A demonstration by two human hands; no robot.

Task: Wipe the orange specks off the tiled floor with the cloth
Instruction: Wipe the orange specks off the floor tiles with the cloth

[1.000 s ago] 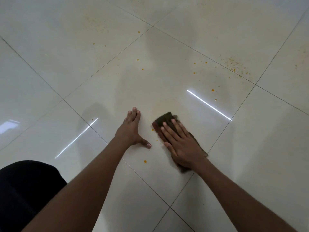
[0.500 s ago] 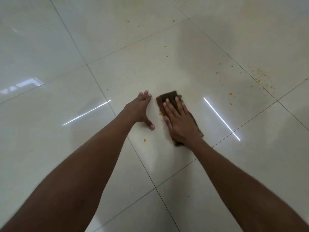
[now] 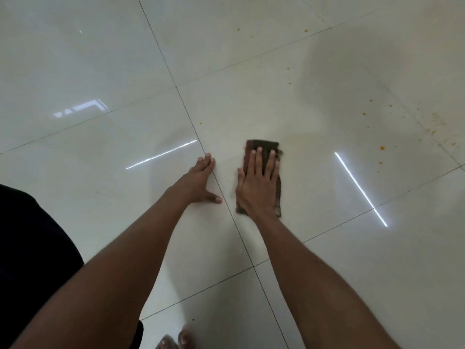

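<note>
Cloth (image 3: 265, 147) flat on floor (image 3: 100, 59), pinned under right hand (image 3: 256, 185), palm down, fingers spread, not clenched. Speck near left thumb a second ago now gone. One speck (image 3: 243, 147) just left of cloth; cluster far right remains. Left hand (image 3: 200, 182) braced flat, holding nothing.

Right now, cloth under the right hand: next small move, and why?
Probably push the cloth forward and slightly left: the right hand lies flat on it, and one orange speck sits just off its far left corner. The denser specks to the right lie farther off and can wait. The left hand is braced flat on the tiled floor.
</note>
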